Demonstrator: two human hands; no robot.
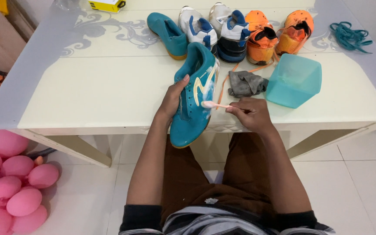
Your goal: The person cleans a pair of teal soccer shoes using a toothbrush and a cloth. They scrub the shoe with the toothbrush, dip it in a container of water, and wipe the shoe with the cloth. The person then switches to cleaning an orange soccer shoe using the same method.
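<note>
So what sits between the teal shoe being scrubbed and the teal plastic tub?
In the head view, a crumpled grey cloth lies on the table between the held teal shoe and the teal tub, with an orange lace running beside the cloth.

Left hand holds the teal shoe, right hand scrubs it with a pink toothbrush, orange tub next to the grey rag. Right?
Not quite: the tub is teal, not orange, as the head view shows. The rest stands: left hand holds the teal shoe, right hand scrubs with the pink toothbrush, grey rag beside the tub.
</note>
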